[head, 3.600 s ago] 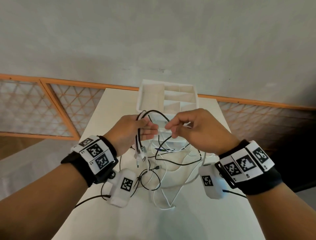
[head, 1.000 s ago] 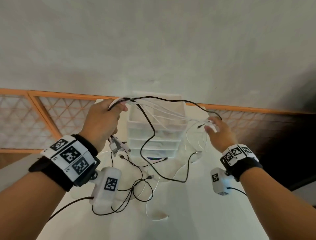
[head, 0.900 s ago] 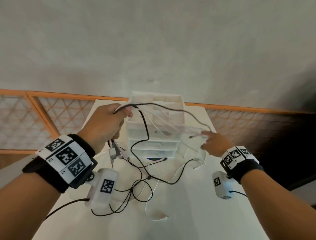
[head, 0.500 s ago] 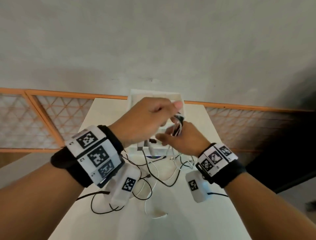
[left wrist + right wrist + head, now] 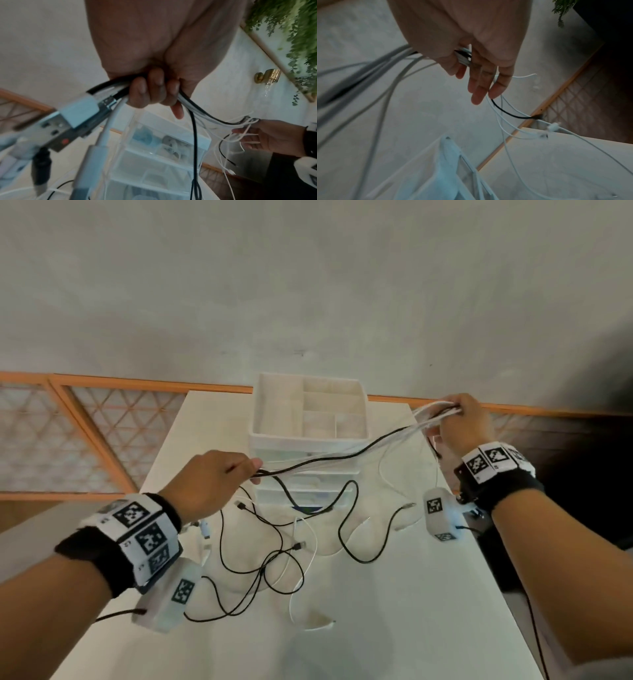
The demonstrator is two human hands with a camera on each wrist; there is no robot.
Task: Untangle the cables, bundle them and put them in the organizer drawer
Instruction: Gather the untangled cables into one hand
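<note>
A bunch of black and white cables stretches in the air between my two hands, in front of the white organizer. My left hand grips one end with curled fingers, and USB plugs hang out below the fist. My right hand is raised at the far right and pinches the other end between thumb and fingers. Loose ends dangle from it. More black and white cable loops lie tangled on the table. All of the organizer's drawers look shut.
The organizer's top tray with compartments stands at the table's far edge. An orange lattice railing runs behind the table, below a grey wall. Green foliage and a brass hook hang at the right.
Half a second ago both hands met in front of the organizer. Now my right hand has swung out to the far right and my left has drawn back, pulling the cable bunch out between them.
</note>
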